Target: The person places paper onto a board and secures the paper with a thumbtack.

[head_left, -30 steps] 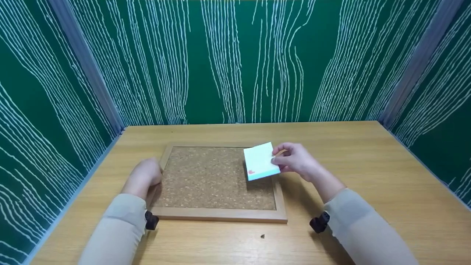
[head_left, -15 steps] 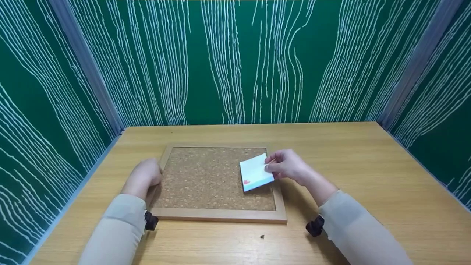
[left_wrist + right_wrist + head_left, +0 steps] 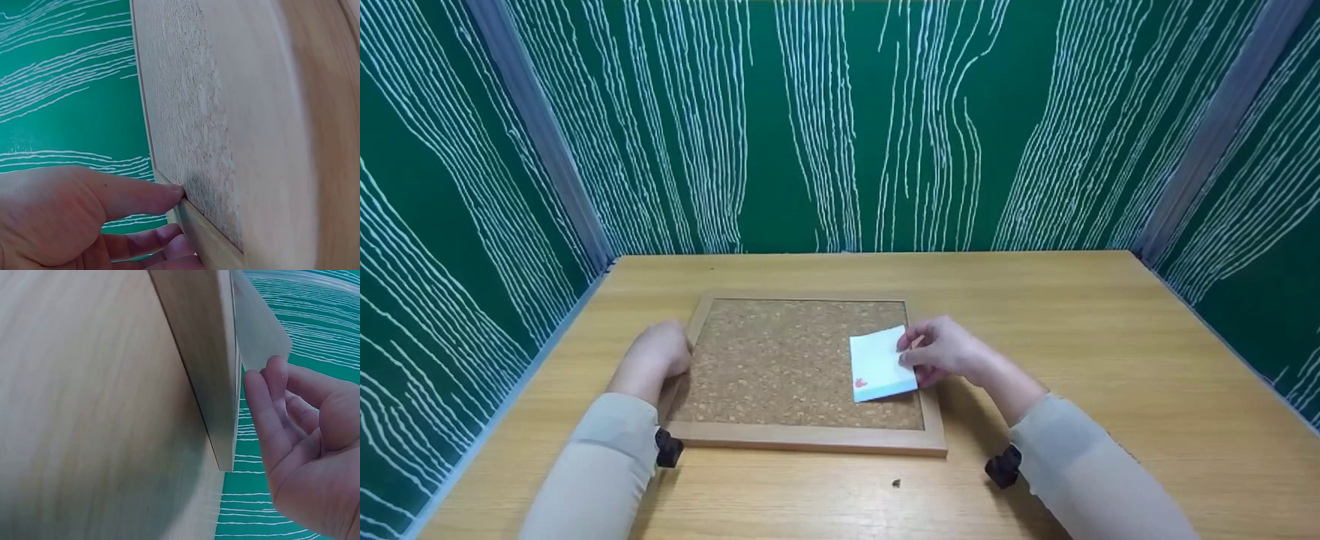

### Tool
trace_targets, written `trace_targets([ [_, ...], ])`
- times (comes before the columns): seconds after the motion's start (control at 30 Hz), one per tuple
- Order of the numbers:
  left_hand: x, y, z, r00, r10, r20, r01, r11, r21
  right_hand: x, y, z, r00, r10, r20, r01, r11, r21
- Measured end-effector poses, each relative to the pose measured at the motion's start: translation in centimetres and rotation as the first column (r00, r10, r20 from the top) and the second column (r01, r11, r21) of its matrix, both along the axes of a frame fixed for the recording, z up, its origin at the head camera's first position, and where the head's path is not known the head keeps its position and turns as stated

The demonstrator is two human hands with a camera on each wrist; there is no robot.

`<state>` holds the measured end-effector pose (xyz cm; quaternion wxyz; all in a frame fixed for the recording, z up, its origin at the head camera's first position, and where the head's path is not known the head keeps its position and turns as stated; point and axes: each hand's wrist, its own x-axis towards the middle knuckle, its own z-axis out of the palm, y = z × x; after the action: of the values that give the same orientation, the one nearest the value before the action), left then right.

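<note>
A corkboard [image 3: 780, 360] in a light wooden frame lies on the table. My left hand [image 3: 660, 350] grips the frame's left side; in the left wrist view the thumb lies over the frame [image 3: 205, 228] and the other fingers curl at its outer side. A square white paper note [image 3: 877, 364] with a pale blue lower band and a small red print in one corner overlaps the right part of the cork. Its right edge is pinched between the thumb and fingers of my right hand [image 3: 949, 349]. In the right wrist view the note [image 3: 260, 332] shows above the fingertips.
The wooden table [image 3: 1035, 300] extends around the board. A small dark speck [image 3: 895, 483] lies in front of the frame. Green walls [image 3: 802, 127] with white wavy lines enclose the table at the back and both sides.
My right hand has brought the note lower and nearer to me over the cork's right part, and the note has turned slightly. My left hand stays on the frame.
</note>
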<state>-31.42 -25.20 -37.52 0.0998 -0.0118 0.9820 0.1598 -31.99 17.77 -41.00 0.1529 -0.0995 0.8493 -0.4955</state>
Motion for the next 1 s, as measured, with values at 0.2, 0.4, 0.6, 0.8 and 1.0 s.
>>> trace_targets([
  [0.2,0.1,0.2,0.2,0.998,-0.036,-0.042,0.035,0.999,-0.019,0.4,-0.1,-0.1,0.998,0.055,0.002,-0.055,0.997,0.053],
  [0.4,0.2,0.1,0.2,0.999,-0.036,-0.037,0.035,0.999,-0.013,0.7,-0.5,-0.1,0.994,0.101,-0.026,-0.097,0.987,0.13],
  [0.6,0.1,0.0,0.3,0.998,-0.053,-0.037,0.052,0.998,-0.033,0.9,-0.9,0.0,0.99,0.133,-0.047,-0.121,0.973,0.197],
  [0.8,0.1,0.1,0.3,0.999,-0.031,-0.035,0.031,0.999,-0.024,1.0,-1.4,0.2,0.986,0.149,-0.068,-0.129,0.962,0.242],
  [1.0,0.2,0.1,0.2,0.999,-0.019,-0.03,0.019,1.0,-0.009,1.0,-1.6,0.1,0.987,0.145,-0.066,-0.125,0.959,0.253],
])
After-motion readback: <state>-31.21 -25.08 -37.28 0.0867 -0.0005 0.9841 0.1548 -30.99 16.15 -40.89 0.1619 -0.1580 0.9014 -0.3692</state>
